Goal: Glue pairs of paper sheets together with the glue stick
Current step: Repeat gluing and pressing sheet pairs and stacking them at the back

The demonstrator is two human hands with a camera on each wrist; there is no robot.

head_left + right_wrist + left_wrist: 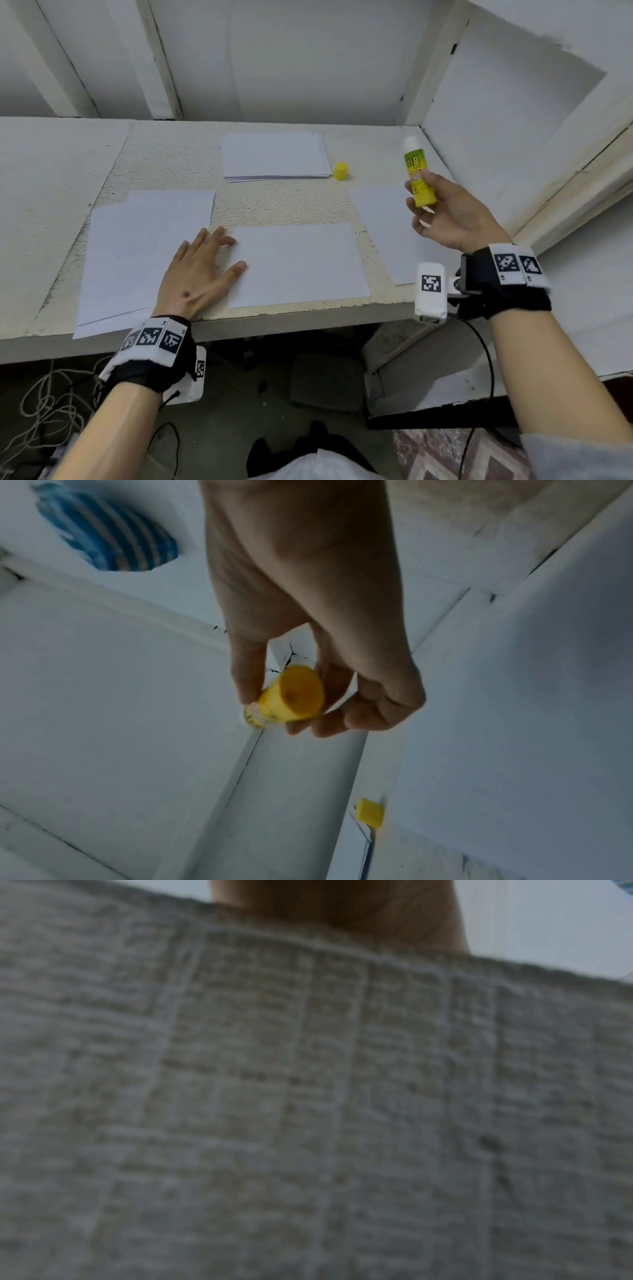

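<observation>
My right hand holds a yellow-green glue stick upright above the table's right side, uncapped, white tip up; the right wrist view looks at its yellow base between thumb and fingers. Its yellow cap stands beside a stack of white sheets at the back. A single sheet lies in front of me; my left hand rests flat, fingers spread, at its left edge. Overlapping sheets lie at the left, another sheet at the right. The left wrist view is a blurred table surface.
The white table has a rough, cracked top and sits in a corner of white walls. Its front edge runs just below my wrists. Cables and dark boxes lie on the floor underneath.
</observation>
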